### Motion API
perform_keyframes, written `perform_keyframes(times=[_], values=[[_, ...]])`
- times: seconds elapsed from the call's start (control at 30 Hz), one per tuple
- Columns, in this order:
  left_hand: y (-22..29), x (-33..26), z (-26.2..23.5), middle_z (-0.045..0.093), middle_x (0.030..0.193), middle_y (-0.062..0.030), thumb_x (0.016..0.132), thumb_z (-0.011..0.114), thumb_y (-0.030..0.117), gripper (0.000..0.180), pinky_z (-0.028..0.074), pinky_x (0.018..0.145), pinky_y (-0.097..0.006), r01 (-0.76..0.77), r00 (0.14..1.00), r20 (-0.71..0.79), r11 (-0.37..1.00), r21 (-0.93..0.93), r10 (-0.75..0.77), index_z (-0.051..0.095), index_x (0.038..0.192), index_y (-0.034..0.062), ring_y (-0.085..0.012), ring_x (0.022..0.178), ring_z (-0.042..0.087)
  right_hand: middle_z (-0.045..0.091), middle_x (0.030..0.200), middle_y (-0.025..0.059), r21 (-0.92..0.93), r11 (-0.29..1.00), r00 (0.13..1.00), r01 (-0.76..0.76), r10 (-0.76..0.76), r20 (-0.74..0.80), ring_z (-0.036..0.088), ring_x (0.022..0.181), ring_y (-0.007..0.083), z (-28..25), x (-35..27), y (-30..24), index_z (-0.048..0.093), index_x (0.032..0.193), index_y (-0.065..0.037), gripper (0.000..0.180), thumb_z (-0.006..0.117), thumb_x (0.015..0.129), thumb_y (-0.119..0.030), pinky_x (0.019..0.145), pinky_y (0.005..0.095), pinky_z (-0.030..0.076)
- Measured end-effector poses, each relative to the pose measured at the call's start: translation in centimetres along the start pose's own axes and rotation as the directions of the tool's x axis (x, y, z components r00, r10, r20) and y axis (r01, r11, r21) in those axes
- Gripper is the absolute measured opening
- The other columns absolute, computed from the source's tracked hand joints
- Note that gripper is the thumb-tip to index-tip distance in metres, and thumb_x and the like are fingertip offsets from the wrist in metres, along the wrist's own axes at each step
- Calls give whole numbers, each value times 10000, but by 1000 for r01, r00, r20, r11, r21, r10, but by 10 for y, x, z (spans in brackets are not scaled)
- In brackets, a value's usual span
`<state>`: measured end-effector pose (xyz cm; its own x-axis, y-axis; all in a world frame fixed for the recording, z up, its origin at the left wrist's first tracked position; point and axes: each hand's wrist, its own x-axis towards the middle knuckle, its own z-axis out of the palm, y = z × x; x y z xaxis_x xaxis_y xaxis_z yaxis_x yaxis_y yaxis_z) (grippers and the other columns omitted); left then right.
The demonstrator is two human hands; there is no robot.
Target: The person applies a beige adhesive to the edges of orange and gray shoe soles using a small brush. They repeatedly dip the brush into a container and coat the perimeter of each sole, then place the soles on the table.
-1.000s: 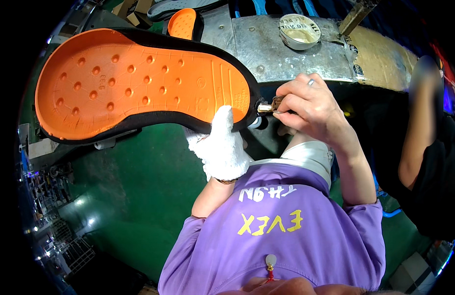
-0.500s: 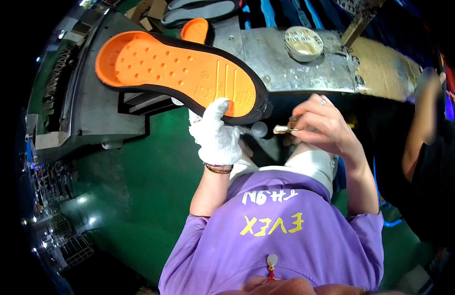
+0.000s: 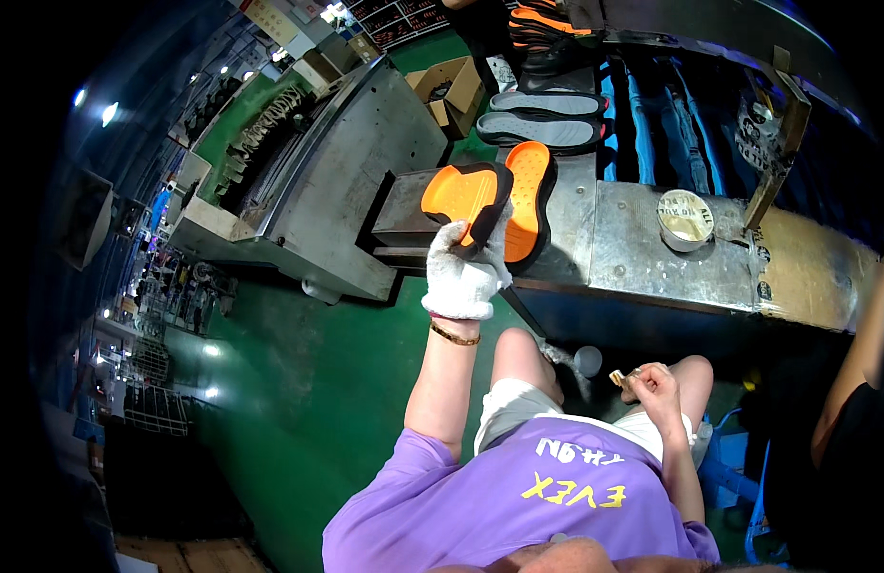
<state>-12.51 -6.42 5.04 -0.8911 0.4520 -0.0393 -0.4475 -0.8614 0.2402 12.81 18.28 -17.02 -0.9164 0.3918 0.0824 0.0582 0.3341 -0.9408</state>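
Observation:
My left hand (image 3: 464, 279), in a white glove, is closed on one end of an orange and black shoe sole (image 3: 458, 198). The sole is raised and tilted at the near left corner of the metal bench, its orange side showing. Just right of it, a second orange and black sole (image 3: 526, 196) lies on the bench, partly hidden by the glove. Low by my right knee, my bare right hand (image 3: 658, 390) pinches a small brush (image 3: 618, 378); pale bristles point left, while the fingers hide most of the handle.
A tub of pale stuff (image 3: 685, 222) stands on the metal bench (image 3: 642, 258). Grey soles (image 3: 542, 129) lie farther back beside a cardboard box (image 3: 449, 93). Dark and blue strips (image 3: 642, 124) hang beyond. A metal machine (image 3: 337, 181) stands left; another person's arm (image 3: 857, 353) is at right.
The held sole has swung away from me toward the bench's left corner and tilted. My right hand has dropped toward my knee with the brush. The view has shifted, showing more bench and machine.

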Motion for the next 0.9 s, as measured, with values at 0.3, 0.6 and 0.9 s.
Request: perform_keyframes(times=[0.3,0.6,0.9], values=[[-51,-50,39,668,1242,-265,867,585,101,465,626,871,-398,241,967,-127,953,185,-220,561,1288,-94,-330,1090,704,634,775,2,136,971,975,-197,208,-71,592,699,90,6,-26,67,630,776,-33,196,761,866,-148,662,257,491],[-197,-71,55,720,1143,-205,796,587,25,375,572,964,-417,682,652,-287,378,626,-702,648,1149,-86,-307,1047,706,732,817,39,237,946,928,-220,278,-247,661,767,97,-17,-46,69,730,914,5,157,754,885,-147,706,284,533],[-430,86,8,708,1182,-162,916,661,129,292,558,993,-455,744,638,-173,542,390,-751,628,1169,-13,-293,1095,696,685,713,44,269,914,892,-303,372,-257,606,657,102,-8,-35,94,707,838,5,166,783,855,-141,632,269,499]])
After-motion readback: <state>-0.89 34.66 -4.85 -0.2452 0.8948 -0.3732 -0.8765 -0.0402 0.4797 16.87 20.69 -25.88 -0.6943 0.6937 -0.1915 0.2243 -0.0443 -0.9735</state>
